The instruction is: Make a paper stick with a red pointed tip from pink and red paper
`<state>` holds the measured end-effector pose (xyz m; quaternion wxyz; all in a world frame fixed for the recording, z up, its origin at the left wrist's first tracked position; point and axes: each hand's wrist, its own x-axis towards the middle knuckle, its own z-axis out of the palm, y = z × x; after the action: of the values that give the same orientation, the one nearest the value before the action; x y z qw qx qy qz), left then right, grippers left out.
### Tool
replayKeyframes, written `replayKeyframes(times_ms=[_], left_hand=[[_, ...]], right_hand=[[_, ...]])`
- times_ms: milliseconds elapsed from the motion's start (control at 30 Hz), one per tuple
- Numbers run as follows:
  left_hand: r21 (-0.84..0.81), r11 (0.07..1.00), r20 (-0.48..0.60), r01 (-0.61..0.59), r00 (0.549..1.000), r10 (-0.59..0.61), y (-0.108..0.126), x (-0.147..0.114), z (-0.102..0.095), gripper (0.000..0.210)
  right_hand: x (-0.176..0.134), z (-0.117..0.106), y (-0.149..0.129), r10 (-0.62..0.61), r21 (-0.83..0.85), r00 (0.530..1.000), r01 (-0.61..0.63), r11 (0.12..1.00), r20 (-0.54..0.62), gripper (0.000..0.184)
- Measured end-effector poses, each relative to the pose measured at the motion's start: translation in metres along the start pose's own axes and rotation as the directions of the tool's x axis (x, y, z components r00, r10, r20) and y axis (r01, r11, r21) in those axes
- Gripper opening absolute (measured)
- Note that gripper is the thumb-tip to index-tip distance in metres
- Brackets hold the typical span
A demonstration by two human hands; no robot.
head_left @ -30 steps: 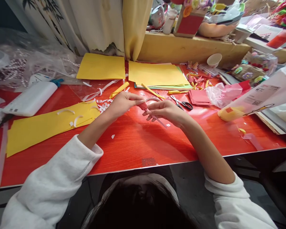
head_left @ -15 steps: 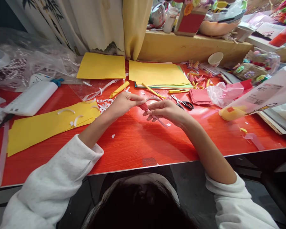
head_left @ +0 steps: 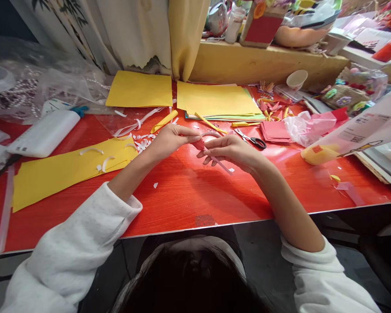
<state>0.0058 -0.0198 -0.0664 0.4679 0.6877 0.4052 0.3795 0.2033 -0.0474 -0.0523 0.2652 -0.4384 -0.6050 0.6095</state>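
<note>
Above the middle of the red table [head_left: 182, 195], my left hand [head_left: 170, 141] pinches a small folded red paper piece [head_left: 200, 144] between thumb and fingertips. My right hand [head_left: 237, 154] is closed around a thin pink stick [head_left: 224, 167], whose lower end slants down to the right. The red piece sits at the stick's upper end, and fingers partly cover where they meet. Just behind my hands, the curved edge of a ring-shaped thing [head_left: 211, 134] shows. Scissors with black handles [head_left: 257, 142] lie beyond my right hand.
Yellow paper sheets [head_left: 138, 89] and a paper stack [head_left: 215, 98] lie at the back. Yellow strips [head_left: 58, 174] and white scraps [head_left: 143, 142] are left, near a white box-like device [head_left: 44, 134]. Red paper squares [head_left: 275, 131] and a tall plastic bag [head_left: 352, 130] stand right.
Both hands keep their hold on the red paper piece and the pink stick, with only a very slight shift. The whole view has moved a little.
</note>
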Motion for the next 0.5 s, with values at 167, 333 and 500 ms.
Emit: replayKeyframes(times_ms=[167, 333, 500], left_hand=[[-0.012, 1.000, 0.000, 0.019, 1.000, -0.019, 0.004, -0.001, -0.006, 0.018], [-0.001, 1.000, -0.061, 0.013, 0.998, -0.013, 0.006, 0.000, -0.013, 0.022], [0.003, 1.000, -0.124, 0.009, 0.992, -0.008, 0.009, 0.001, -0.019, 0.030]], right_hand=[[0.001, -0.005, 0.002, 0.004, 0.044, 1.000, -0.003, 0.999, -0.015, 0.022], [0.003, -0.011, 0.006, -0.008, 0.091, 1.000, 0.011, 0.996, -0.029, 0.026], [0.003, -0.009, 0.005, 0.004, 0.108, 0.999, 0.001, 0.994, -0.038, 0.025]])
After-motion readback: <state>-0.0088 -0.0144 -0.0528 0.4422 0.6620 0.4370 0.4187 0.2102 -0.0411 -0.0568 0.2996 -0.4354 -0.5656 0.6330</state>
